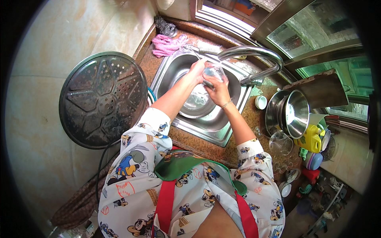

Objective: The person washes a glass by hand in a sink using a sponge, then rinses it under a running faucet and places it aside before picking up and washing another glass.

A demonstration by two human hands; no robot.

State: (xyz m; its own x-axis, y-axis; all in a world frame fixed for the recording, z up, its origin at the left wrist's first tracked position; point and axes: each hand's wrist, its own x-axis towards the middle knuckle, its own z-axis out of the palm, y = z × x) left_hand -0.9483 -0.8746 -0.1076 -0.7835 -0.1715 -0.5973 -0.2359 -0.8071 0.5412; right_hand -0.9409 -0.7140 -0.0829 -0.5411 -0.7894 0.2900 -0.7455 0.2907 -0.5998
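Over the stainless steel sink (218,125), my left hand (197,71) and my right hand (218,89) are close together under the curved chrome faucet (253,52). A clear, see-through vessel (215,70) is held between them; my right hand grips it from below and my left fingers touch its near left side. Beneath my hands a round metal basin (198,104) sits in the sink, with something clear and shiny inside, perhaps water or plastic. Its far side is partly hidden by my left forearm.
A large perforated metal disc (104,101) stands at the left. Pink cloth (168,46) and a steel scourer (164,26) lie behind the sink. To the right are small white cups (261,102), metal bowls (297,110), a clear bowl (280,143) and a yellow jug (310,138).
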